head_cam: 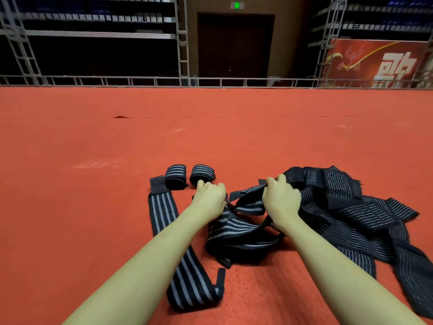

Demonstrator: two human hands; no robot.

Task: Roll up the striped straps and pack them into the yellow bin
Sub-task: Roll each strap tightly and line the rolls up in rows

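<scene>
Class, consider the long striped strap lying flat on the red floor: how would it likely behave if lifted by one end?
The flat strap would probably droop limply, since its near end already folds over. It looks thin, so likely light. Being flat, it shouldn't roll.

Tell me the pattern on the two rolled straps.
Black with grey lengthwise stripes on the rolled straps, clearest in the head view.

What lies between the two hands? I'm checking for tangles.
In the head view, a twisted striped strap spans the gap from the left hand to the right hand, above the loose strap pile.
</scene>
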